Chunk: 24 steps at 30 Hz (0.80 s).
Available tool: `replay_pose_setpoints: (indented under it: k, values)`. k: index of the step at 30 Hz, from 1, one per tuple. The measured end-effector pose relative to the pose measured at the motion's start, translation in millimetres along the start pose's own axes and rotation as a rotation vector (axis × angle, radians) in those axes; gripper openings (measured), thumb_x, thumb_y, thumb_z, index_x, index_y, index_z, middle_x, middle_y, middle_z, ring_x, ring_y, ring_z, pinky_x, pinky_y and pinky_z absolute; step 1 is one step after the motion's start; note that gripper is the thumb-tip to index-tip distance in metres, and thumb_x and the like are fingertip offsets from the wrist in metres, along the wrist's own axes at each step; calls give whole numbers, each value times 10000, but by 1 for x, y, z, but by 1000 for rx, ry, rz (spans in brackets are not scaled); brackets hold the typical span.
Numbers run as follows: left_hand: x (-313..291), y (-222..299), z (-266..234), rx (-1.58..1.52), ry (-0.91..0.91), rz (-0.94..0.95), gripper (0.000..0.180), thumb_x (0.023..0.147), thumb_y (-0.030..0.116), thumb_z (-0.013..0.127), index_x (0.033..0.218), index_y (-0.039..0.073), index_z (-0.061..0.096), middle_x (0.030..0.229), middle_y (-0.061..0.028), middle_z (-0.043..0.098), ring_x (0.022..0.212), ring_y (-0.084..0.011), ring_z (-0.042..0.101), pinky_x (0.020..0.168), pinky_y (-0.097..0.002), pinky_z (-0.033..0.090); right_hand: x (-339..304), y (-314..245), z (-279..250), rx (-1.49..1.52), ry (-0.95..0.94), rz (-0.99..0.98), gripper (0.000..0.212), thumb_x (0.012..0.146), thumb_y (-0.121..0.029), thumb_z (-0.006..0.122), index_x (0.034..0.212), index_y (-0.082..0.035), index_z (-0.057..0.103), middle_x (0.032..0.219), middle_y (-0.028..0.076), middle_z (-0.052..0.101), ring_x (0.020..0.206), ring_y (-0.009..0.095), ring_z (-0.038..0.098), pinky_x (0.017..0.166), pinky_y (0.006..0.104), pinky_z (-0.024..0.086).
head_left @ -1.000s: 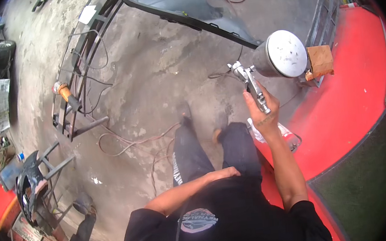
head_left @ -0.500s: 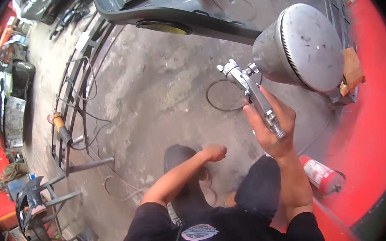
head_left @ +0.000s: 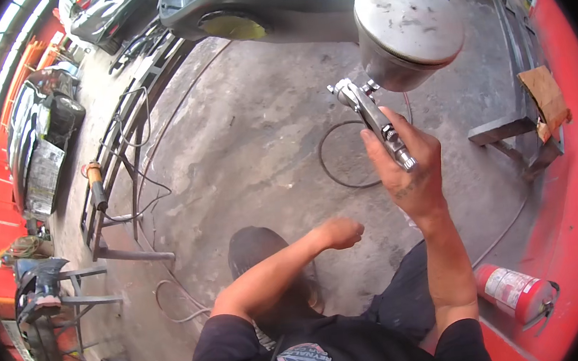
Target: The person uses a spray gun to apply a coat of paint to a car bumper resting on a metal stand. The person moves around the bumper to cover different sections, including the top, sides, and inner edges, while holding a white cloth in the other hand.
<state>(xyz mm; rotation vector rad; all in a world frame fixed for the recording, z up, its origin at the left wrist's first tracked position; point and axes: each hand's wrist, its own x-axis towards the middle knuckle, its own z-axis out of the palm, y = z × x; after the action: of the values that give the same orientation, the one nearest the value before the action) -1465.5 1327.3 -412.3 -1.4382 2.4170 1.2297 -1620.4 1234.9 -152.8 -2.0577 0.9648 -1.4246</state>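
Note:
My right hand is wrapped round the handle of a silver spray gun. A large round metal cup with a scuffed lid sits on top of the gun, tilted to the right. Beyond it, a dark grey car bumper with a yellowish round opening stretches across the top; the cup hides its right end. My left hand is closed in a loose fist above the floor, before my knee, and nothing shows in it.
A metal frame rack carrying an orange-and-black power tool stands left. Hoses, including a dark loop, lie on the concrete floor. Right are a grey stand, cardboard, a red wall and a fire extinguisher.
The spray gun has moved up and slightly left in the view, its cup tipping more upright. My left fist has shifted a little right. The whole view has tilted and shifted.

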Motion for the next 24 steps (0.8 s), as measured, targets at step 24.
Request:
replay_pose_setpoints:
  k: [24]
  values:
    - [-28,4,1,24,-113,-146,363,987,263,628,1287,62,669,1185,-210,715,1131,-409,660,969,-504,521,15,-13,-38,-15,-60,-116,338,864,-63,785,1176,0,669,867,204,702,755,368,688,642,410,526]
